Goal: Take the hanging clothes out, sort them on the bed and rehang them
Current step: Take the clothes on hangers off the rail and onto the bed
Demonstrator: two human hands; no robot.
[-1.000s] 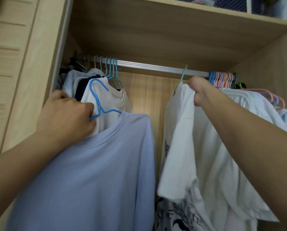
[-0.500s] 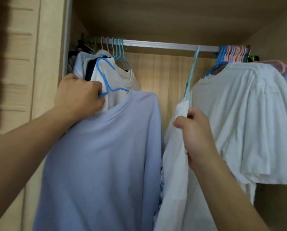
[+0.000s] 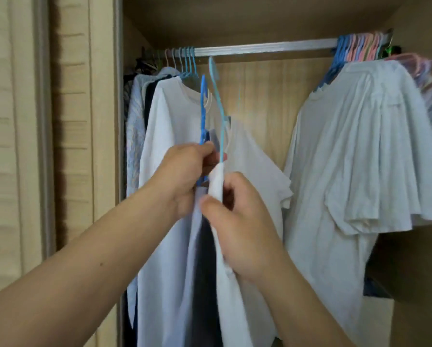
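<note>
Both hands grip now: my left hand (image 3: 185,171) holds the blue hanger (image 3: 203,113) with a pale shirt, my right hand (image 3: 237,221) pinches the white shirt (image 3: 235,296) under its own hanger. I judge the task is early, since many clothes (image 3: 355,146) hang on the rail (image 3: 260,48) at both sides. Above my grip the rail is bare, so there is room.

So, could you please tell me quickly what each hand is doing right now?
Left hand: grips the blue hanger.
Right hand: grips the white shirt.
</note>
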